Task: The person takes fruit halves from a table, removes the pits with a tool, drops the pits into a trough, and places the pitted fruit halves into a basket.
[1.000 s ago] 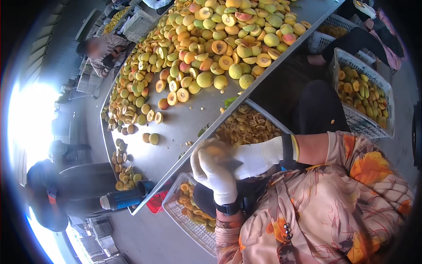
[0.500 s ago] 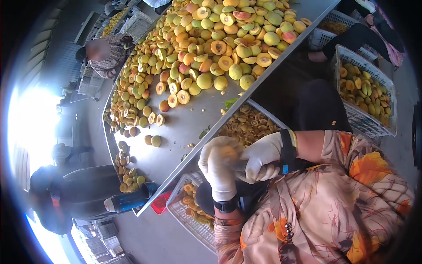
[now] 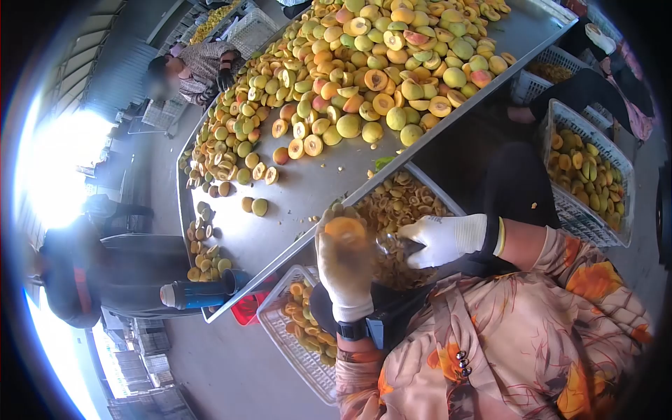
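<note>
My left hand (image 3: 343,269), in a white glove, holds a peach half (image 3: 345,228) with its orange cut face up; blur hides part of it. To its right, my gloved right hand (image 3: 442,241) is closed around the dark handle of a spoon-like metal tool (image 3: 385,243). The tool's shiny head points at the peach half and looks apart from it. Both hands are over a crate of peach scraps (image 3: 400,199), beside the table edge. Whole and halved peaches (image 3: 364,77) are heaped on the metal table (image 3: 308,185).
A white crate of peach halves (image 3: 273,318) stands at lower left, near a red container (image 3: 245,308). Another filled crate (image 3: 589,119) is at right. A blue bottle (image 3: 185,295) lies by the table corner. Other people (image 3: 203,63) are around the table.
My hands have separated: the right moved right with the tool, which now shows. The peach half in my left hand is now more visible. The whole view has shifted slightly.
</note>
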### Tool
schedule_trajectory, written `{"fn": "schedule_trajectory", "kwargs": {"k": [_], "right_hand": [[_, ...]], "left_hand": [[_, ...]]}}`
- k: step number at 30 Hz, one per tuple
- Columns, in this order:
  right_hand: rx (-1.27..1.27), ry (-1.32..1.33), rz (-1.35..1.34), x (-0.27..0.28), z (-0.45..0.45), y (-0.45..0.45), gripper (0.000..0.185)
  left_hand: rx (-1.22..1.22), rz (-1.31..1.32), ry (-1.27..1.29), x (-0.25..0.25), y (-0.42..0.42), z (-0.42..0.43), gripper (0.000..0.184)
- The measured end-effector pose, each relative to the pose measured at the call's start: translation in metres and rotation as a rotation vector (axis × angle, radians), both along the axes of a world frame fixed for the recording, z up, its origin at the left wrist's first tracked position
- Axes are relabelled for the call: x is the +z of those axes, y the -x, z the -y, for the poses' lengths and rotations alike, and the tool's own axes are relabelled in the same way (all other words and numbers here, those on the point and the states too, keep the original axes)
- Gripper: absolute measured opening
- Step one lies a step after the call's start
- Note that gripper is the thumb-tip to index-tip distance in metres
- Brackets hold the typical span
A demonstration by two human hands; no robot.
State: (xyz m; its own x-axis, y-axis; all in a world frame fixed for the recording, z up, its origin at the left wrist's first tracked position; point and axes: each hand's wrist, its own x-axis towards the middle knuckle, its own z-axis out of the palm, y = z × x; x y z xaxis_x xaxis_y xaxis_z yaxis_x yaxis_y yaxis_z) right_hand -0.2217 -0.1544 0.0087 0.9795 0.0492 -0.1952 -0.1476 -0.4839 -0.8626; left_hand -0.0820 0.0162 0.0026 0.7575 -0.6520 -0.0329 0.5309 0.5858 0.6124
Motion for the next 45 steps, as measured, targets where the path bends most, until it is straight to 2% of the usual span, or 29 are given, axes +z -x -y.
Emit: {"fn": "schedule_trajectory", "kwargs": {"k": [2,5,6,10,11,13,17,19,21,25,26,30,33,40,42,45], "right_hand": [[-0.166,-0.164,0.179,-0.004,-0.016,-0.003,0.041],[-0.213,-0.125,0.269,-0.028,-0.039,-0.006,0.031],[-0.248,-0.132,0.44,-0.024,-0.045,-0.011,0.031],[-0.186,-0.062,0.398,-0.005,-0.041,-0.005,0.029],[-0.179,-0.044,0.394,-0.005,-0.039,-0.008,0.028],[-0.165,0.18,0.393,-0.009,-0.037,-0.022,0.026],[-0.033,0.477,0.08,-0.011,-0.029,-0.011,0.028],[-0.031,0.421,-0.099,-0.006,-0.021,0.003,0.033],[-0.057,0.341,-0.083,-0.013,-0.02,0.007,0.032],[-0.221,0.033,0.336,-0.02,-0.042,-0.008,0.031],[-0.244,0.027,0.383,-0.022,-0.046,-0.012,0.031],[-0.269,0.052,0.449,-0.033,-0.053,-0.026,0.031],[-0.309,0.026,0.494,-0.038,-0.056,-0.029,0.031],[-0.254,0.087,0.352,-0.031,-0.047,-0.027,0.027],[-0.216,0.071,0.31,-0.037,-0.048,-0.027,0.022],[-0.155,-0.047,0.346,-0.043,-0.052,-0.027,0.027]], "left_hand": [[0.042,-0.021,-0.011,0.0,0.005,-0.005,0.038],[0.017,0.046,-0.022,0.008,0.014,-0.006,0.034],[0.028,0.026,0.027,0.011,0.017,-0.005,0.033],[0.147,0.463,-0.203,0.019,0.02,-0.014,0.045],[0.166,0.501,-0.225,0.019,0.019,-0.016,0.045],[0.185,0.592,-0.265,0.016,0.013,-0.016,0.046],[0.243,0.806,-0.406,0.006,-0.002,-0.02,0.053],[0.227,0.573,-0.228,0.006,-0.007,-0.02,0.055],[0.204,0.322,-0.063,0.001,-0.008,-0.022,0.058],[0.113,-0.037,0.155,-0.011,-0.006,-0.019,0.049],[0.076,-0.064,0.19,-0.011,-0.005,-0.018,0.042],[0.079,-0.001,0.117,-0.002,0.009,-0.013,0.034],[0.073,0.03,0.121,-0.002,0.013,-0.011,0.036],[0.089,0.027,0.045,-0.001,0.013,-0.009,0.042],[0.087,0.006,0.027,-0.003,0.012,-0.009,0.043],[0.063,-0.051,0.048,0.002,0.016,-0.004,0.043]]}}
